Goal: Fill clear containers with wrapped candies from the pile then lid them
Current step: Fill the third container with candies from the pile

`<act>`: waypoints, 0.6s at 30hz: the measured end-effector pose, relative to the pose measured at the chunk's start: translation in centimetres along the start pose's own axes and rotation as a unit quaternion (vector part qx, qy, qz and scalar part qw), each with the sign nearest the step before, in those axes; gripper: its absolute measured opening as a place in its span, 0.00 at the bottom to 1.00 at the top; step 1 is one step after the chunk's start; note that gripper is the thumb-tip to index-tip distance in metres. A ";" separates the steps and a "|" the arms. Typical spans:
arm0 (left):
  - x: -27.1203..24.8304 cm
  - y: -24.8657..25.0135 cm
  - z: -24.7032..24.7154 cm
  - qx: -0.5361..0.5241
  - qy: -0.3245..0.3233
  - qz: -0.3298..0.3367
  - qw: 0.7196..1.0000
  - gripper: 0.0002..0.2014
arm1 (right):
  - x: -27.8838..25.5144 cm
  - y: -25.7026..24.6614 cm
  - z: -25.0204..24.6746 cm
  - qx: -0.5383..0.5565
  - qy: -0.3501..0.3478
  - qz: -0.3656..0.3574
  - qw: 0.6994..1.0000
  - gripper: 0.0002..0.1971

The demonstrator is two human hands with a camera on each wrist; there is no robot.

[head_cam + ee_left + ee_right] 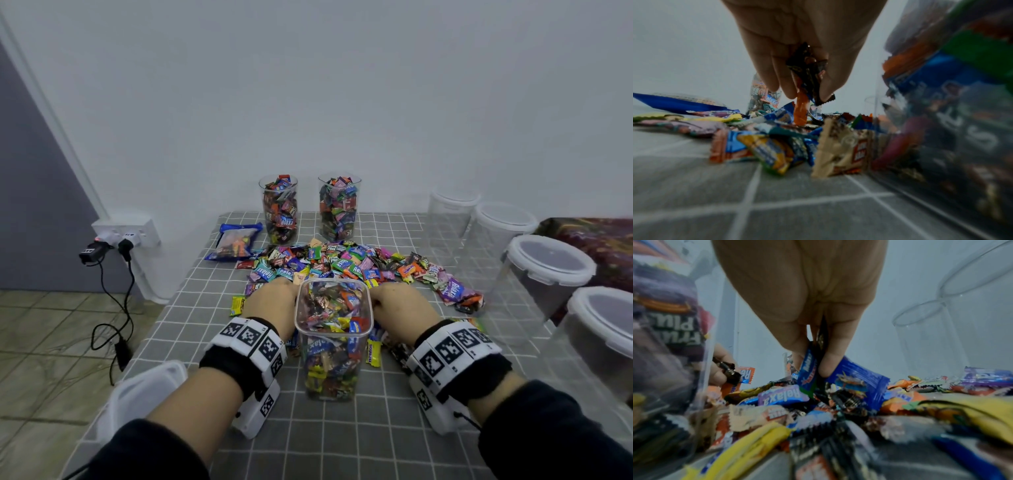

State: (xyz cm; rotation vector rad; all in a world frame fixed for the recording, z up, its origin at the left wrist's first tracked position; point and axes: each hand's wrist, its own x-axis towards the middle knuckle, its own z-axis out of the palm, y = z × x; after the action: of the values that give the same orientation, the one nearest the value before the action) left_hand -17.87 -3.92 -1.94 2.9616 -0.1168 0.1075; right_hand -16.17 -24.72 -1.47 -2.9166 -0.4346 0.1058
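Observation:
A clear square container (334,339), mostly full of wrapped candies, stands at the table's middle between my hands. Behind it spreads the candy pile (349,265). My left hand (270,301) is just left of the container; in the left wrist view its fingers (785,81) pinch several candies (807,76), dark and orange, above the pile (777,142). My right hand (399,306) is just right of the container; in the right wrist view its fingers (828,363) pinch a blue candy (807,369) and a dark one over the pile (818,402). Two filled clear containers (279,209) (339,207) stand at the back.
Several lidded empty containers (544,274) line the table's right side. A loose white lid (144,394) lies at the front left edge. A blue candy bag (236,241) lies back left. A wall socket with cables (120,243) hangs left of the table.

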 end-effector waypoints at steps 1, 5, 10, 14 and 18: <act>0.0 0.0 0.0 -0.002 -0.001 0.008 1.000 0.12 | -0.2 0.0 -0.3 0.012 0.014 -0.001 1.000 0.13; -0.2 0.1 0.0 -0.002 -0.006 0.029 1.000 0.13 | -1.4 0.1 -1.6 0.049 0.057 -0.009 0.997 0.13; -0.3 0.0 0.0 -0.023 0.001 0.027 0.999 0.14 | -1.8 -0.1 -2.9 0.107 0.100 -0.028 0.989 0.12; -0.5 -0.1 0.0 -0.032 0.001 0.019 0.999 0.14 | -2.0 -0.6 -4.6 0.171 0.150 -0.043 0.973 0.12; -0.7 -0.2 -0.1 -0.040 0.006 0.010 0.999 0.14 | -2.2 -1.3 -6.3 0.221 0.212 -0.068 0.950 0.12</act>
State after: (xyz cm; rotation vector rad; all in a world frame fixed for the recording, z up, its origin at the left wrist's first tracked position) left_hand -18.59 -3.69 -1.94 2.8808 -0.1467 0.1194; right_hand -18.00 -25.28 5.08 -2.3687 -0.4640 -0.3866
